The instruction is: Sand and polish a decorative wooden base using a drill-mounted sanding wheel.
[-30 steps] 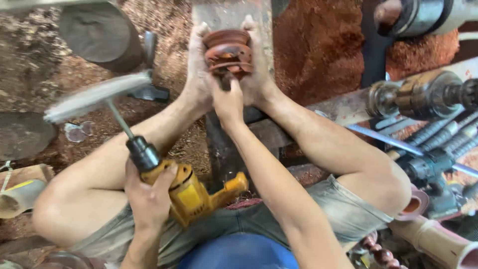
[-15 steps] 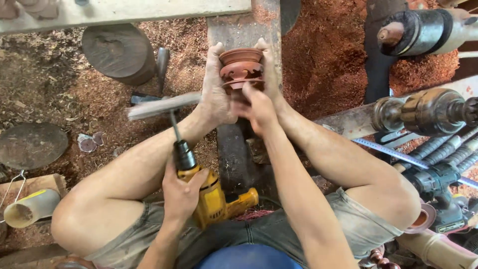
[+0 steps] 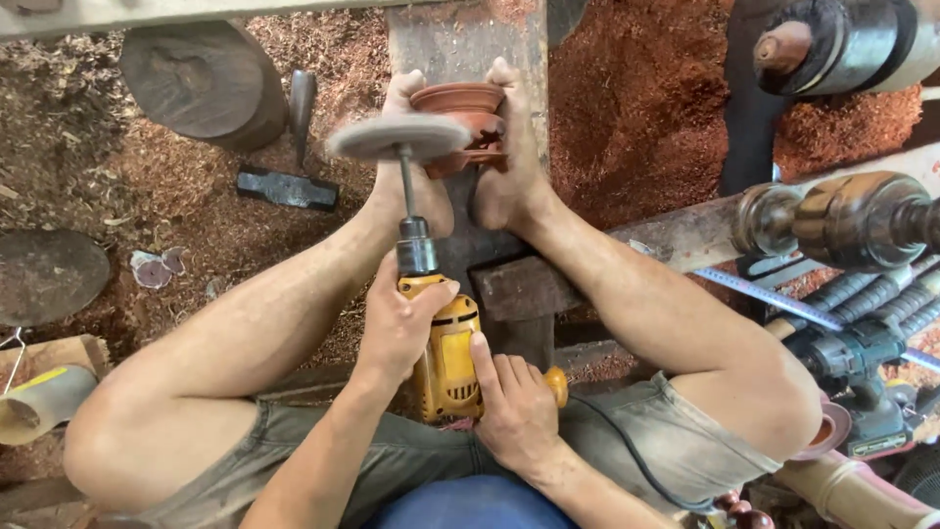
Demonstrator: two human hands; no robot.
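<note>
Drill: a yellow power drill (image 3: 446, 358) sits low in the middle of the view, between the person's bent legs, its chuck aimed away from the body.
Disc: a flat, pale grey round buffing disc (image 3: 398, 138) rides on a thin metal shaft above the chuck, just in front of the wooden piece; whether they touch cannot be told.
Left hand: the left hand (image 3: 397, 328) wraps the front of the drill body, fingers closed around it just below the chuck.
Right hand: the right hand (image 3: 516, 411) grips the rear handle, fingers curled tight on it; a dark cord trails off toward the right thigh.
Wooden piece: a reddish-brown turned bowl-shaped piece (image 3: 465, 122) with ridged rings, pinned between the two bare feet (image 3: 509, 186).
Support: a dark wooden beam (image 3: 509, 294) runs under the feet.
Floor: reddish sawdust and shavings (image 3: 636, 108) cover the ground.
Left surroundings: a hammer (image 3: 291, 157) and a round log block (image 3: 201, 83) lie on the shavings.
Right surroundings: lathe parts (image 3: 837, 220) and turned spindles (image 3: 881, 279).
</note>
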